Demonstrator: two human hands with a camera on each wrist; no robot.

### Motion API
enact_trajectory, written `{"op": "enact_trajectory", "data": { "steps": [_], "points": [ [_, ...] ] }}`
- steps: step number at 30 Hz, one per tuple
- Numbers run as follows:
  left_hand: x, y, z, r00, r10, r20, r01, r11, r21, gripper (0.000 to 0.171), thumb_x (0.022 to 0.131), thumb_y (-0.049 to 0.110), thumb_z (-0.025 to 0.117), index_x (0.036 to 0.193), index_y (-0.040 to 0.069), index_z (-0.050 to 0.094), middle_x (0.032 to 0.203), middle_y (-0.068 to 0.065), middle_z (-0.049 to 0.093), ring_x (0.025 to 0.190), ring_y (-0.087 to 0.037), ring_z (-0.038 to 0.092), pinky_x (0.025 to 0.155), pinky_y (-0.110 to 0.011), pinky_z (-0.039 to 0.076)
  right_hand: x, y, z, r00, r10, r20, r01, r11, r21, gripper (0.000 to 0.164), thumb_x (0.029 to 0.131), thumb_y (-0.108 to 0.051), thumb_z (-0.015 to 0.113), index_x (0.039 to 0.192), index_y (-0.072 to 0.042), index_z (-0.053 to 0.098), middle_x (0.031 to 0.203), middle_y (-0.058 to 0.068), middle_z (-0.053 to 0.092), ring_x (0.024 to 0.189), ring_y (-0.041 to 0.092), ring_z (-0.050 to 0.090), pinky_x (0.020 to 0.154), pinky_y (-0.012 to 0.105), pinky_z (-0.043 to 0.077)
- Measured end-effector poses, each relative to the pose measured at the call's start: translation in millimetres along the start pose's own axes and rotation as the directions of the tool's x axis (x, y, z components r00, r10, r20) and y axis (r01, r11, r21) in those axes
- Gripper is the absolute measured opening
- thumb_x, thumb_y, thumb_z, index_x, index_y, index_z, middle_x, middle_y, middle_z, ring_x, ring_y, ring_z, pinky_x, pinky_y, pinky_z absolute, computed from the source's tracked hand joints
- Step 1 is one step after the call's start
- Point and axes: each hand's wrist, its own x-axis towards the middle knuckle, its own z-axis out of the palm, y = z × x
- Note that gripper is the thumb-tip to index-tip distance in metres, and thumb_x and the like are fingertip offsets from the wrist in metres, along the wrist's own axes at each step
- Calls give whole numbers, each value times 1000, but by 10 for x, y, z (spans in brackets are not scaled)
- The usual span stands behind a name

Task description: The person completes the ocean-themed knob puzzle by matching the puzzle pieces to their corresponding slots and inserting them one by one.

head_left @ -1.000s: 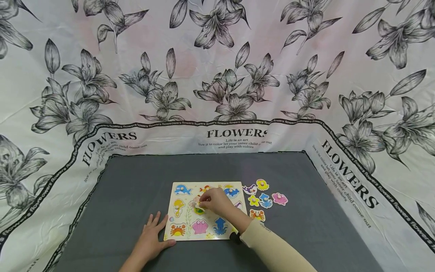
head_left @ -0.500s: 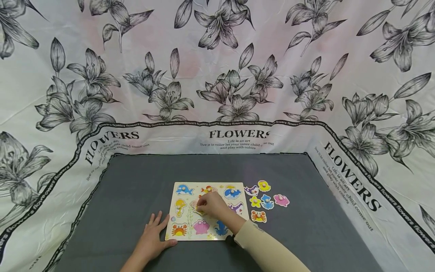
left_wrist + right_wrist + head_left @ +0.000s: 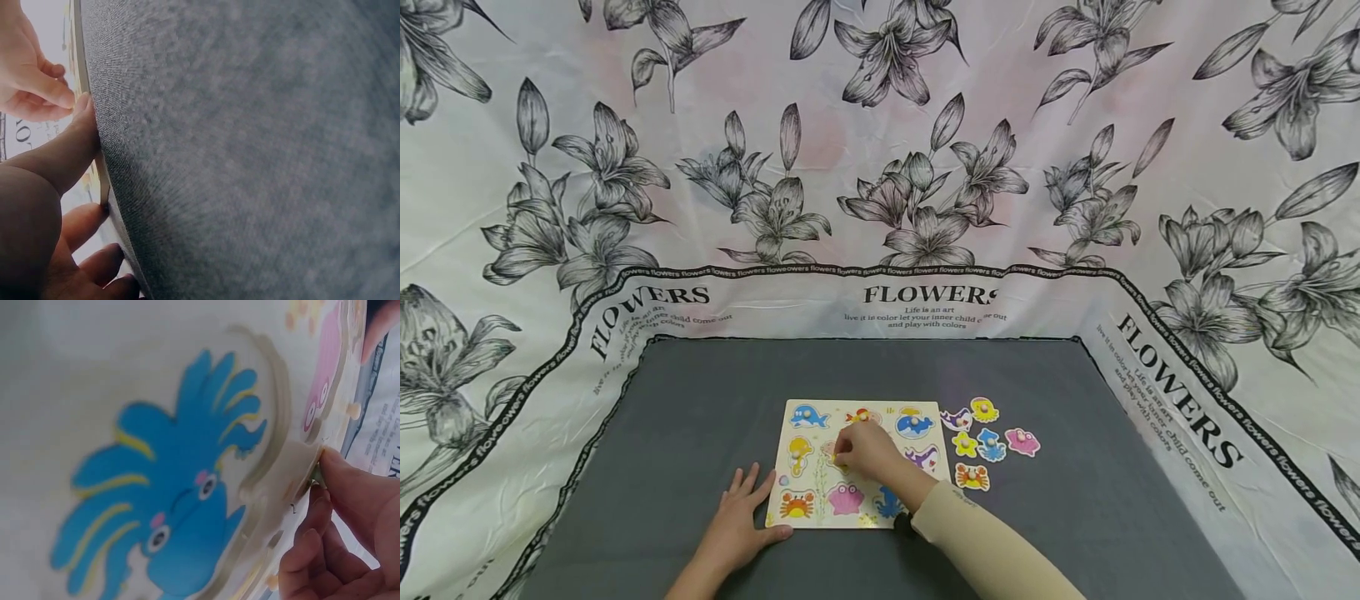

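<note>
A wooden peg puzzle board (image 3: 835,410) with sea animals lies on the grey cloth. My right hand (image 3: 874,450) is over its middle, thumb and fingertips pinching a small knobbed puzzle piece (image 3: 319,477) right at the board's surface; the hand hides most of it. Fingers spread, my left hand (image 3: 737,517) rests at the board's lower left corner. Its thumb lies along the near edge and a fingertip touches the left edge. Knobbed pieces sit in the board, including a blue whale (image 3: 808,417) and a seahorse (image 3: 800,456). A blue octopus picture (image 3: 181,531) shows in its recess.
Loose pieces lie right of the board: a crab (image 3: 972,477), a pink fish (image 3: 1022,442), a blue octopus (image 3: 991,447), a yellow star (image 3: 964,445), a purple whale (image 3: 957,420) and a yellow piece (image 3: 984,409). Flower-printed cloth (image 3: 925,308) rises behind the table.
My right hand has come slightly down and left over the middle of the board, still holding the piece. My left hand stays at the corner. The camera view has shifted slightly.
</note>
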Motion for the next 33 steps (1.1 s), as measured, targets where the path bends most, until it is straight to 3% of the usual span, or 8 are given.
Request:
{"op": "enact_trajectory", "data": {
  "steps": [5, 10, 13, 20, 27, 33],
  "points": [
    [-5, -12, 10, 1000, -4, 7, 4, 1000, -1, 106, 68, 55, 87, 152, 6, 46, 161, -30, 26, 150, -55, 11, 115, -73, 18, -2, 5, 18, 1000, 1, 23, -1, 1000, 30, 13, 87, -19, 81, 78, -19, 72, 69, -10, 62, 60, 7, 53, 53, 21, 46],
    [-15, -37, 29, 1000, -5, 1, 5, 1000, 7, 107, 67, 55, 87, 152, 6, 45, 161, -31, 26, 149, -55, 11, 114, -74, 18, -13, 27, -49, 999, -33, 29, 33, 999, -5, 4, 88, -22, 80, 89, -18, 78, 82, -8, 69, 71, 6, 57, 64, 23, 50],
    [-1, -32, 30, 1000, 4, -6, -4, 1000, 12, 106, 68, 55, 86, 153, 6, 44, 161, -30, 26, 150, -55, 11, 114, -74, 18, -53, 77, -187, 999, -45, 2, 45, 999, -2, 8, 91, -22, 77, 95, -16, 79, 89, -5, 72, 77, 8, 59, 70, 27, 52],
    [3, 0, 9, 1000, 14, -1, -14, 1000, 21, 104, 70, 53, 87, 153, 6, 44, 161, -30, 26, 150, -55, 12, 115, -74, 18, -239, 288, -465, 994, -45, -100, 56, 993, 102, 12, 96, -21, 70, 100, -13, 79, 93, -3, 73, 78, 10, 60, 67, 26, 52],
    [10, 1, 0, 1000, 21, -1, -21, 999, 30, 105, 70, 54, 86, 153, 6, 44, 161, -31, 26, 150, -55, 13, 114, -74, 19, -429, 440, -671, 988, 18, -154, 10, 984, 180, 15, 97, -21, 70, 103, -11, 79, 92, -2, 72, 75, 12, 58, 62, 25, 51],
    [12, -3, 17, 1000, 18, 9, -18, 1000, 21, 106, 70, 55, 86, 153, 6, 44, 161, -31, 25, 150, -55, 12, 115, -74, 18, -554, 690, -779, 965, 92, -247, -44, 980, 193, 12, 93, -15, 74, 102, -8, 79, 92, -2, 72, 78, 12, 60, 65, 26, 52]
  ]
}}
